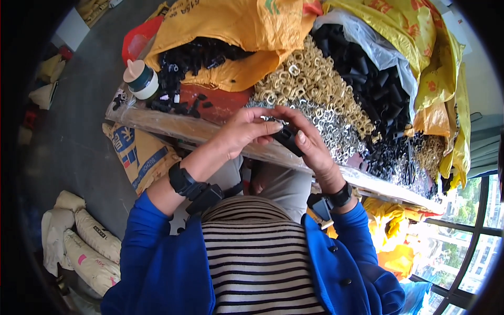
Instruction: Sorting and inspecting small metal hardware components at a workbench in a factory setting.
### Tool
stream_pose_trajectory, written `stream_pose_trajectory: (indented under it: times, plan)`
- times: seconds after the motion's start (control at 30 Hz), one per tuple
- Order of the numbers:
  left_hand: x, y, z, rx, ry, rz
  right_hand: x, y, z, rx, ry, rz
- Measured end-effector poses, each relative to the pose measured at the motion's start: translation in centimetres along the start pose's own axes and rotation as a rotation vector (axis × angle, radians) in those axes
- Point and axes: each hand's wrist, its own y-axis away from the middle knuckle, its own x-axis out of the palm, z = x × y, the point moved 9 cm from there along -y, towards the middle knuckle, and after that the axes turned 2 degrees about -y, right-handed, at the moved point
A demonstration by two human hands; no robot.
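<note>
Both hands meet above the table's near edge, around a dark black plastic piece (pixel 289 142) that looks like a short handle or sleeve. My right hand (pixel 314 144) is closed on it, with the thumb along its side and the fingers curled over the far side. My left hand (pixel 245 130) pinches at the piece's upper left end, thumb on top; whether it also holds a smaller part there is hidden. Just beyond the hands lie a heap of silvery metal clips (pixel 328 123) and a heap of brass-coloured metal rings (pixel 310 76).
Black tube pieces (pixel 375 84) spill from a yellow sack (pixel 404 31) at the right. An orange sack (pixel 220 26) holds small black parts. A white jar with a dark green lid (pixel 142 81) stands at the table's left end. The wrapped table edge (pixel 173 126) runs before me.
</note>
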Motion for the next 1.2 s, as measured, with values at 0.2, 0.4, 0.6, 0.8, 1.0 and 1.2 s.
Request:
stream_pose_trajectory:
  times: [0.2,0.4,0.6,0.8,1.0,1.2]
  plan:
    - [0.6,-0.4,0.9,-0.01,0.014,0.023,1.5,0.3,0.0,-0.042,-0.121,0.215]
    - [0.6,-0.9,1.7,-0.067,0.01,-0.003,0.3,0.8,-2.3,0.0,-0.207,0.123]
    - [1.4,-1.0,2.4,-0.076,0.085,0.01,-1.0,1.1,-3.0,-0.061,-0.369,-0.059]
    - [2.9,-1.1,2.7,-0.061,0.15,0.125,-2.5,1.6,-3.8,-0.109,-0.394,-0.197]
    - [3.1,-1.1,3.0,-0.081,0.162,0.106,-2.7,1.8,-4.2,-0.061,-0.403,-0.197]
    - [3.7,-1.0,3.3,-0.076,0.118,0.158,-3.1,2.6,-3.9,-0.067,-0.359,-0.179]
